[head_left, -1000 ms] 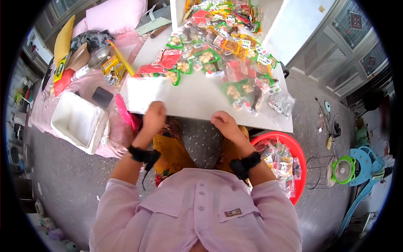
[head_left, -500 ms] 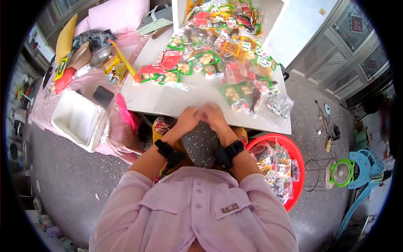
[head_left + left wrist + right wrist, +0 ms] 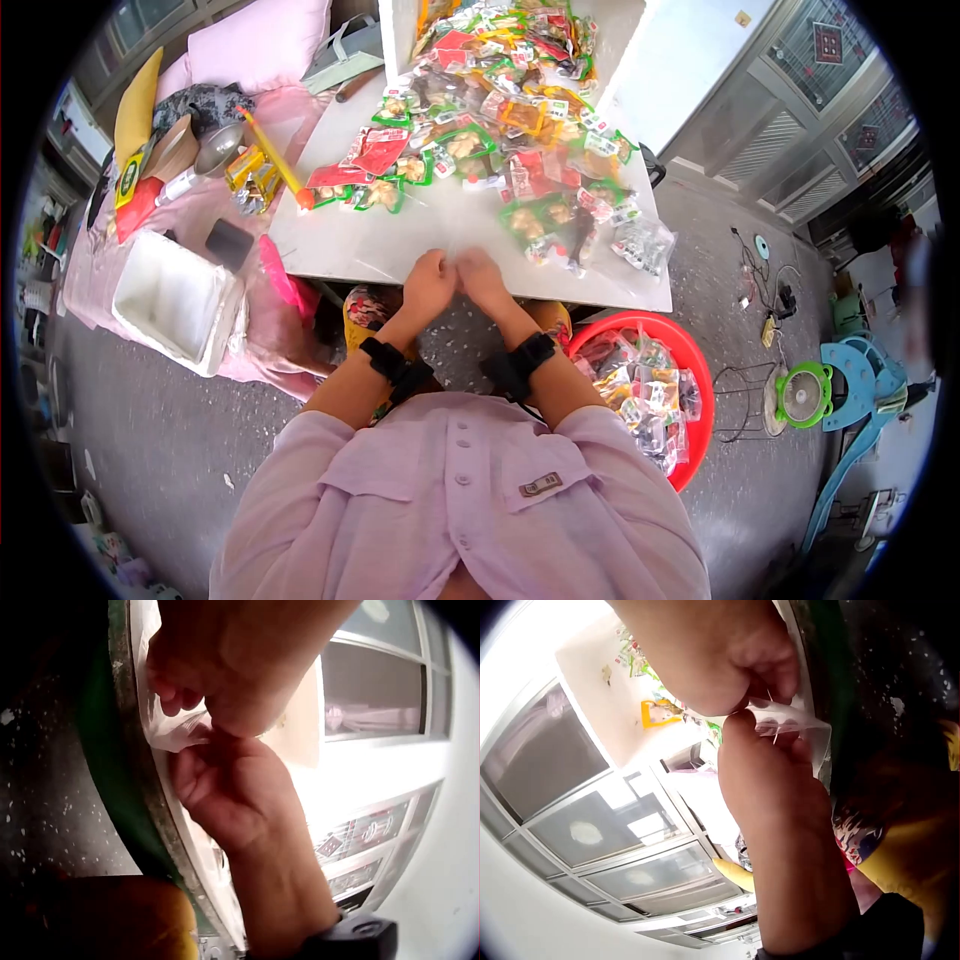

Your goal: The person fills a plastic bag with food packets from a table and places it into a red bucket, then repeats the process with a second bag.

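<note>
My left hand (image 3: 430,283) and right hand (image 3: 483,280) are side by side at the table's near edge, fingers curled. Between them they pinch a thin clear plastic bag (image 3: 176,736), which shows in both wrist views. The left hand's (image 3: 769,780) thumb and fingers hold one part of it, while the right hand (image 3: 232,795) grips close beside. Most of the bag is hidden by the fingers in the head view. Beyond the hands lie sealed food packets with green edges (image 3: 465,145), and red packets (image 3: 380,150) sit to the left.
A white foam box (image 3: 618,60) full of packets lies at the table's back. The red basin (image 3: 703,400) of packets stands on the floor at right. Left of the table are another foam box (image 3: 128,290), a pink bag (image 3: 283,275) and a yellow stick (image 3: 270,150).
The hands were apart a second ago, the left one beside a white sheet-like patch on the table. They came together at the middle edge, and the white patch no longer shows there.
</note>
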A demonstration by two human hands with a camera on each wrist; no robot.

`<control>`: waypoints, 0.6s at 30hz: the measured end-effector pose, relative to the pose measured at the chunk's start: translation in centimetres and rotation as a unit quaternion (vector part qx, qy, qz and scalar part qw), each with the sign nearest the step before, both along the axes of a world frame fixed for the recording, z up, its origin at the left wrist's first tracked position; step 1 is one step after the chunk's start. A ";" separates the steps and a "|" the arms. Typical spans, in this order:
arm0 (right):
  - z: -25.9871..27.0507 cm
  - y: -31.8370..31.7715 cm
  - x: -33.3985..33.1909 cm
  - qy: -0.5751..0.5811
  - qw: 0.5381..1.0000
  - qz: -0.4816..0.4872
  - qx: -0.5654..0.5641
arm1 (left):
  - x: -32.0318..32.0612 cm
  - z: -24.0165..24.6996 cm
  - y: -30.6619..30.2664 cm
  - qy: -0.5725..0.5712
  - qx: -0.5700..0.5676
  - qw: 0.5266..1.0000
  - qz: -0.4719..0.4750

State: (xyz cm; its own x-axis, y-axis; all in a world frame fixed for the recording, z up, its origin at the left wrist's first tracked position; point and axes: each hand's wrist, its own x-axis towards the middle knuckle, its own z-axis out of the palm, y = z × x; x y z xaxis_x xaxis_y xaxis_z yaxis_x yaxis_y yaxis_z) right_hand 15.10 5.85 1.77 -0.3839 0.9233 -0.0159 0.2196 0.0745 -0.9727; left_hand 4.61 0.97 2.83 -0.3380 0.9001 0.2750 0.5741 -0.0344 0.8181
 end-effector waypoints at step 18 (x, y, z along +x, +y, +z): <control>0.7 4.6 14.1 -0.429 0.830 -0.145 0.327 | 0.6 -0.1 0.8 0.176 -0.116 0.977 -0.035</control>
State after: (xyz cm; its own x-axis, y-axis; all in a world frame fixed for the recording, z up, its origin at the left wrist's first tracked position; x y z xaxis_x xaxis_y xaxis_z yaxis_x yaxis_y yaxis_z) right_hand 29.23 10.42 2.47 -0.2509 0.8937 0.3719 0.9106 0.3482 -0.2226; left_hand 5.21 1.74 2.74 -0.1941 0.9695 0.1495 0.8241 0.0785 0.5610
